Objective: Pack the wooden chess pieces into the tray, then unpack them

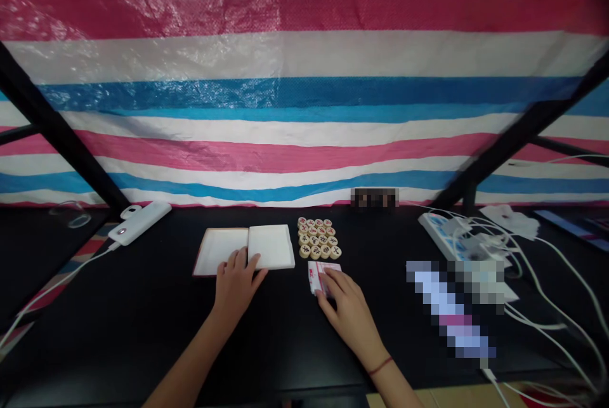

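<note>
My left hand (236,284) rests its spread fingertips on the near edge of an opened white box, whose red-edged left half (219,250) lies beside its white right half (271,247). My right hand (349,314) lies over a small pack of playing cards (318,277), fingers curled across its top and right side. Just beyond the cards, round wooden Chinese chess pieces (317,238) stand in a tight block of rows. My right wrist carries a thin red cord (380,366).
The black table top (114,338) holds a white power bank (140,224) with a cable at the left and a white power strip (457,236) tangled in white cables at the right. A pixelated object (450,306) lies beside my right hand. A striped tarpaulin (304,78) hangs behind.
</note>
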A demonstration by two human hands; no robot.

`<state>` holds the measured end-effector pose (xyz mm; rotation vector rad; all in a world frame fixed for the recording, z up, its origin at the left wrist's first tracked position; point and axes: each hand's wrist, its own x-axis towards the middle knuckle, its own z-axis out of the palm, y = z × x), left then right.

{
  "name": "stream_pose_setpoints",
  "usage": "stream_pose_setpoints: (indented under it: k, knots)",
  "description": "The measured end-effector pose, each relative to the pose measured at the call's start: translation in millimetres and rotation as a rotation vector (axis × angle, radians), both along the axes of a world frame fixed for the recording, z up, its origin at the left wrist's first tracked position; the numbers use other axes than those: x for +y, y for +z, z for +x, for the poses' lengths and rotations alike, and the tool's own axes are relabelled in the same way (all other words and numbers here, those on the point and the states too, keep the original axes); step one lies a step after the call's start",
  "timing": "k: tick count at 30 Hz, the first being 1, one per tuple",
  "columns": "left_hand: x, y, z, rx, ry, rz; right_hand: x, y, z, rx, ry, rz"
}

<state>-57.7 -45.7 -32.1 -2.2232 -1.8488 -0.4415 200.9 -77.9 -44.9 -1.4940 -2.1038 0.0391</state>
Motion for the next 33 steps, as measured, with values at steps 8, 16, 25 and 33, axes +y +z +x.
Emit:
stream_pose_setpoints:
  k: [8,16,25,33]
  knots:
    - [17,1.8,3,0.003,-0.004,0.039,-2,16.4,-12,0.087,0.025,0.227]
    - [4,-1.0,10,-0.159,-0.296,0.123,21,25.3,-80,-0.239,0.413,-0.053]
    - [6,-4.5,11,-0.201,-0.218,-0.280,46,17.4,-90,-0.219,0.482,-0.199]
    - [9,2.0,11,-0.336,-0.217,-0.370,46,15.2,-85,0.103,0.361,-0.267]
